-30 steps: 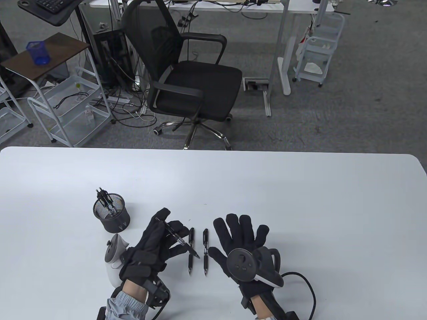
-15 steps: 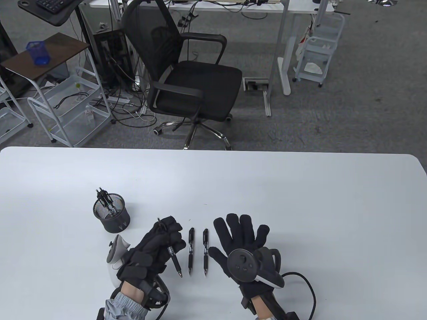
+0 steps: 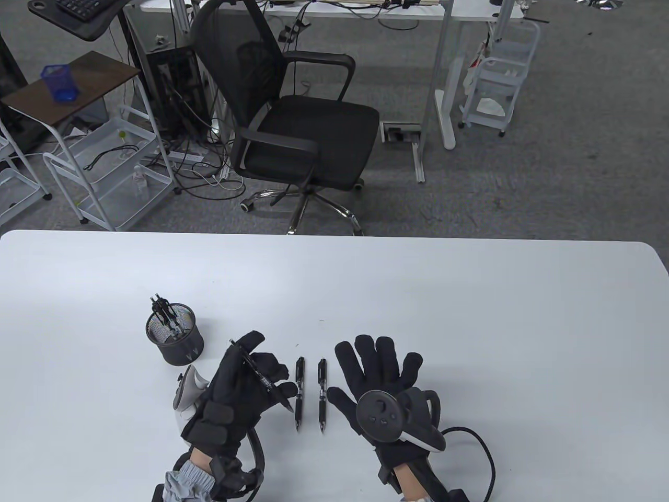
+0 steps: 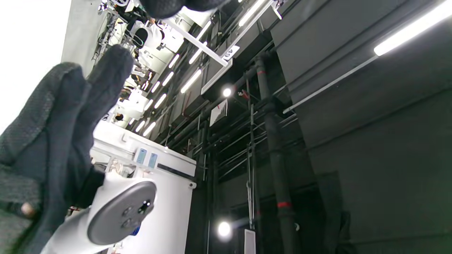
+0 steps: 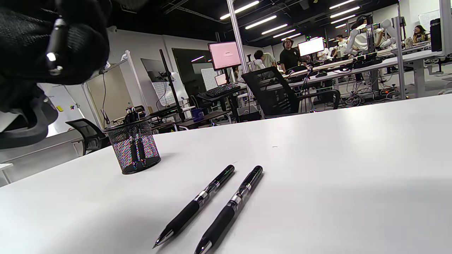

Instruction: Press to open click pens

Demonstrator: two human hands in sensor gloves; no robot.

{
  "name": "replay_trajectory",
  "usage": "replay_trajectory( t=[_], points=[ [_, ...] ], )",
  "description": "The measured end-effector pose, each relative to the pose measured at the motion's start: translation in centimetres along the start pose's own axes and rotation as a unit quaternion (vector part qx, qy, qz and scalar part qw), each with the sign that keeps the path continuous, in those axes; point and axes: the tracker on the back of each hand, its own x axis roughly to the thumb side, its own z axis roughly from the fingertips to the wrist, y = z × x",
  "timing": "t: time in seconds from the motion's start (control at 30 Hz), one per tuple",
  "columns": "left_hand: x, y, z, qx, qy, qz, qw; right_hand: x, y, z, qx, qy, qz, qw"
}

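Note:
My left hand (image 3: 245, 381) holds a black click pen (image 3: 261, 377) slantwise, its button end up by the thumb and its tip pointing down-right toward the table. Two more black click pens lie side by side on the white table (image 3: 418, 293): one (image 3: 299, 393) just right of my left hand, the other (image 3: 322, 393) beside my right hand; both show in the right wrist view (image 5: 197, 203) (image 5: 231, 208). My right hand (image 3: 379, 374) rests flat on the table, fingers spread, holding nothing.
A black mesh pen cup (image 3: 174, 340) with several pens stands left of my left hand; it also shows in the right wrist view (image 5: 134, 150). A black office chair (image 3: 292, 120) stands beyond the table's far edge.
My left hand turned the pen from near upright-lengthwise to a slant, raised its thumb toward the button end, and the pen tip swung right toward the lying pens. My right hand stayed still.

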Motion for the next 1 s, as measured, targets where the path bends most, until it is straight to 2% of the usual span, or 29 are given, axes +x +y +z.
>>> replay_trajectory(
  t=[0.1, 0.17, 0.27, 1.0],
  points=[
    [-0.2, 0.5, 0.6, 0.071, 0.018, -0.035, 0.997, 0.0, 0.0, 0.0, 0.001, 0.0, 0.002, 1.0],
    [-0.5, 0.9, 0.9, 0.099, 0.023, -0.034, 0.994, 0.1, 0.0, 0.0, 0.002, 0.0, 0.002, 1.0],
    [-0.8, 1.2, 1.1, 0.098, 0.026, -0.005, 0.995, 0.1, 0.0, 0.0, 0.002, 0.0, 0.003, 1.0],
    [-0.9, 0.8, 1.0, 0.087, 0.014, 0.003, 0.996, 0.1, 0.0, 0.0, 0.001, 0.0, 0.004, 1.0]
  ],
)
